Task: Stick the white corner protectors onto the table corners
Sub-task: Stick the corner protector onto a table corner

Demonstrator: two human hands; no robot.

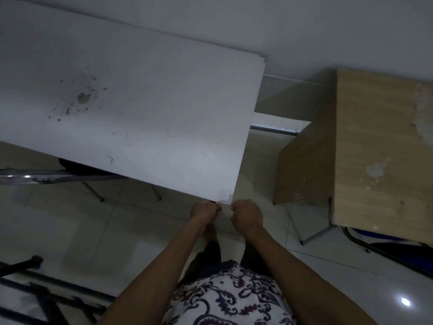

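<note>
protector [226, 200] sits on the table [131, 113] near corner | left hand [205, 211] fingers curled, pressing its left edge | right hand [247, 215] fingers curled at its right side

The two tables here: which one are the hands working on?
The white table: both hands, left hand and right hand, sit at its near corner, on the corner protector. The wooden table stands apart, untouched.
</note>
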